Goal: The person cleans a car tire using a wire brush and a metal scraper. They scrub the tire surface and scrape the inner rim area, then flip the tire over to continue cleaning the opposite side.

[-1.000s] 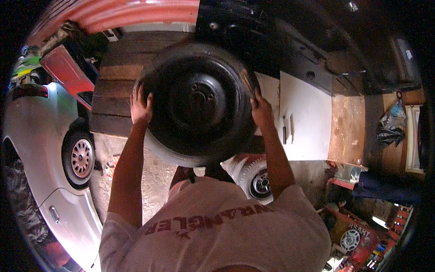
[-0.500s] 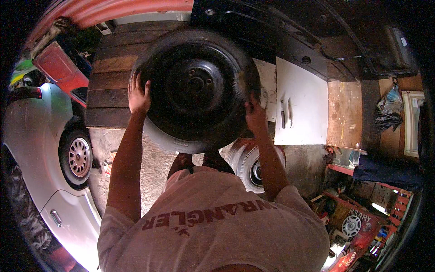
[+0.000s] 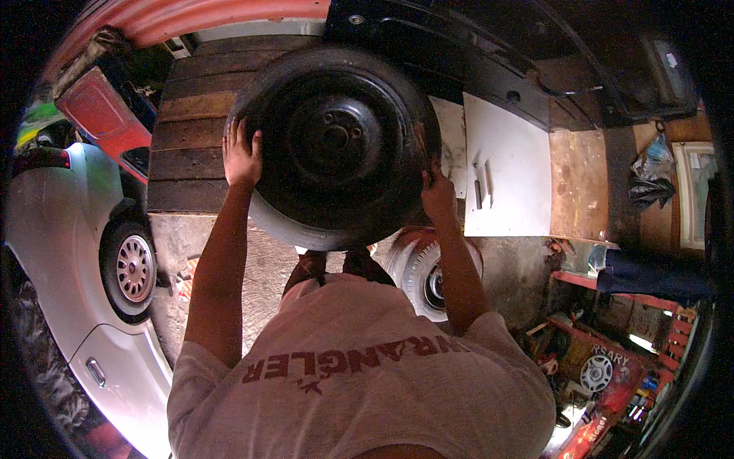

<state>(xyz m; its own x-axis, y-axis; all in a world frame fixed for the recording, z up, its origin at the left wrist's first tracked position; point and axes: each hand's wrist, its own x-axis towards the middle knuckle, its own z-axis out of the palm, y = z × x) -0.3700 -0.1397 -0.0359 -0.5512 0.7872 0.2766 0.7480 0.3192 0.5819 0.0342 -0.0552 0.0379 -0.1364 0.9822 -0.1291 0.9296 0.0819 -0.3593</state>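
A black tyre (image 3: 302, 227) on a black steel wheel (image 3: 367, 170) lies face up before me, partly over the edge of a dark plank table (image 3: 183, 164). My left hand (image 3: 242, 158) rests with fingers spread on the tyre's left sidewall. At the right side of the wheel, my right hand (image 3: 438, 194) is closed round a slim brownish brush (image 3: 422, 143). The brush reaches up along the wheel's right edge; its bristles are hard to make out in the dark.
Two hand tools (image 3: 484, 186) lie on a white board (image 3: 508, 203) to the right. Below it, another wheel (image 3: 419, 268) stands near my legs. A silver car (image 3: 65, 222) is at the left. Dark panels (image 3: 505, 46) rise at the back right.
My right hand has shifted slightly right and down, and the brush, blurred over the wheel before, is now nearer its right edge. My left hand stays spread on the tyre.
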